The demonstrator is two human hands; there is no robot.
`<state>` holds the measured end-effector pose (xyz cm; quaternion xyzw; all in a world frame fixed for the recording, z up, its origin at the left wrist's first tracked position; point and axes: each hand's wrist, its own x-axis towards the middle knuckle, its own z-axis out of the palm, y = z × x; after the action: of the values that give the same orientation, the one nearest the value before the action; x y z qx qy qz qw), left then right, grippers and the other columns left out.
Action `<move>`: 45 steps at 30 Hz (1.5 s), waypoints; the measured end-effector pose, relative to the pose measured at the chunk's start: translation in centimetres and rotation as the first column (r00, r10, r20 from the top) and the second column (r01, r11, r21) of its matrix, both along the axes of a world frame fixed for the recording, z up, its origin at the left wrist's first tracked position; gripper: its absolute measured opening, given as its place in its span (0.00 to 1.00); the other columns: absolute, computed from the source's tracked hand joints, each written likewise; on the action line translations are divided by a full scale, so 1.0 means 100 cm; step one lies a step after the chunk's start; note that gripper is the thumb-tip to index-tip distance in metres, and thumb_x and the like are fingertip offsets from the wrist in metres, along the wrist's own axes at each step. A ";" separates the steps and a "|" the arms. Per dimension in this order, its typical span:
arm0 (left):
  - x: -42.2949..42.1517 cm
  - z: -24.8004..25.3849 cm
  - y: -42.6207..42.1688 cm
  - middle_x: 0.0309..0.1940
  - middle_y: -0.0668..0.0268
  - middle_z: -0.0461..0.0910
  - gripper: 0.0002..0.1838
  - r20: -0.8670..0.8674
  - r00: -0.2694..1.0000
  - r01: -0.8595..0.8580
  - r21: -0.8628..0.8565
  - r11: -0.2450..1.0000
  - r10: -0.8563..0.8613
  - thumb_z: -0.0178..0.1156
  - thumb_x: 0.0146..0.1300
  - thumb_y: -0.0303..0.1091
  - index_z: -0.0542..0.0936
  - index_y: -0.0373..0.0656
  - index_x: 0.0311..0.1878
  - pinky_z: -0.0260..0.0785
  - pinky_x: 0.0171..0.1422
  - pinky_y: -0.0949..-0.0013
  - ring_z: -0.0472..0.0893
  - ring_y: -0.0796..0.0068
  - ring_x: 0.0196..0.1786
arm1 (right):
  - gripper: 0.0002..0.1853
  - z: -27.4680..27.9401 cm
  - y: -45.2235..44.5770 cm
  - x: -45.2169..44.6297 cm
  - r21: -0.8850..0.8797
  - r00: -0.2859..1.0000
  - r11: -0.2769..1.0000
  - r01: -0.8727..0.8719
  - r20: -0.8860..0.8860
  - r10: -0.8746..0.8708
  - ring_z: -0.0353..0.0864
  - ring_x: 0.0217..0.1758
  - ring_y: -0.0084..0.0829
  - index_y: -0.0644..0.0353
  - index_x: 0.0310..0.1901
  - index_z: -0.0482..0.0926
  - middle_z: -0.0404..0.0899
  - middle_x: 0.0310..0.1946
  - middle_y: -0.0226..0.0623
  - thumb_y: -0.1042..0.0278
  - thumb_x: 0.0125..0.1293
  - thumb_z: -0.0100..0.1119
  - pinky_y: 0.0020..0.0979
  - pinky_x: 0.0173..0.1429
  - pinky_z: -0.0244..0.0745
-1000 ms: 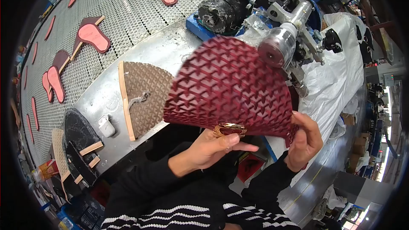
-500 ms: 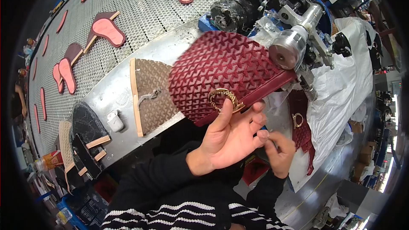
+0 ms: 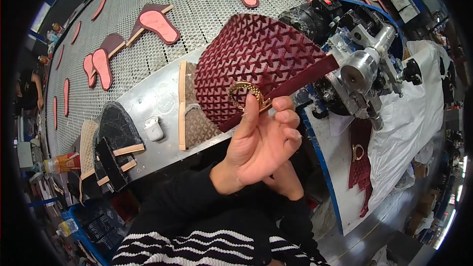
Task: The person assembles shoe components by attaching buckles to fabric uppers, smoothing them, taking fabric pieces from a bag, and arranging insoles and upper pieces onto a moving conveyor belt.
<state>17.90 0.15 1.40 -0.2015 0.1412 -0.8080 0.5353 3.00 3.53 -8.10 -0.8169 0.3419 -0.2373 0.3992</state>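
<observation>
Near the tabletop (image 3: 165, 156), my left hand (image 3: 261, 157) pinches the light, bendy-looking burgundy panel (image 3: 261, 49) by its ringed, likely firmer band, the surest hold; my right hand's (image 3: 288, 182) hidden fingers I cannot tell.

We've a blk long-slv top (image 3: 231, 216) on, knit-looking. L sleeve (image 3: 185, 194) at 7 o'clock = plain blk, ends nr wrist; R sleeve (image 3: 295, 221) at 5 o'clock, same blk, partly in shadow. Lower front has several wht stripes (image 3: 192, 240), approx horiz., wavy w/ bumpy, ribbed texture, 7 to 5 o'clock, split by a plain blk vert. strip (image 3: 261, 249) nr 6 o'clock. Our L hand (image 3: 261, 150) is bare.
</observation>
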 end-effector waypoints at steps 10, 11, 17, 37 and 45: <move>0.084 -0.010 0.025 0.23 0.72 0.72 0.21 0.576 0.808 -0.167 0.030 0.986 0.120 0.39 0.80 0.44 0.72 0.44 0.31 0.64 0.27 0.79 0.68 0.85 0.22 | 0.07 -0.085 0.008 0.018 0.502 0.986 0.862 0.063 0.101 -0.132 0.78 0.29 0.22 0.66 0.43 0.82 0.81 0.29 0.35 0.76 0.67 0.56 0.24 0.37 0.74; 0.095 -0.005 0.030 0.21 0.73 0.70 0.26 0.619 0.775 -0.229 0.094 0.969 0.123 0.35 0.80 0.45 0.73 0.43 0.28 0.63 0.25 0.81 0.66 0.86 0.20 | 0.08 -0.091 0.009 0.018 0.539 0.985 0.840 0.060 0.106 -0.139 0.78 0.30 0.21 0.66 0.43 0.82 0.81 0.29 0.35 0.76 0.67 0.56 0.23 0.37 0.73; 0.204 0.027 0.083 0.30 0.64 0.83 0.21 0.942 0.050 -0.614 -0.234 0.754 0.333 0.50 0.75 0.46 0.80 0.39 0.35 0.71 0.30 0.81 0.79 0.81 0.26 | 0.11 -0.120 0.000 0.015 0.677 0.984 0.733 0.065 0.079 -0.159 0.78 0.30 0.20 0.67 0.45 0.83 0.81 0.28 0.34 0.79 0.63 0.54 0.23 0.38 0.73; 0.627 -0.093 0.094 0.40 0.44 0.83 0.17 -0.624 -0.603 -0.469 -0.227 0.853 -0.497 0.55 0.59 0.37 0.78 0.36 0.47 0.76 0.49 0.47 0.83 0.41 0.44 | 0.13 -0.142 -0.005 0.018 0.632 0.963 0.734 0.247 -0.076 -0.259 0.82 0.39 0.29 0.67 0.44 0.82 0.84 0.35 0.42 0.81 0.59 0.53 0.29 0.45 0.74; 0.550 -0.080 0.025 0.48 0.44 0.81 0.32 -0.534 -0.757 -0.467 0.037 0.884 -0.377 0.59 0.57 0.61 0.80 0.35 0.45 0.73 0.55 0.47 0.81 0.43 0.51 | 0.12 -0.137 -0.006 0.029 0.524 0.965 0.811 0.260 -0.170 -0.199 0.82 0.41 0.32 0.65 0.45 0.82 0.84 0.38 0.43 0.77 0.61 0.55 0.32 0.47 0.74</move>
<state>72.89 2.66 -6.62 -0.9406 0.3376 -0.0133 0.0330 5.85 2.93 -21.83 -0.6348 0.5119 -0.1334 0.5632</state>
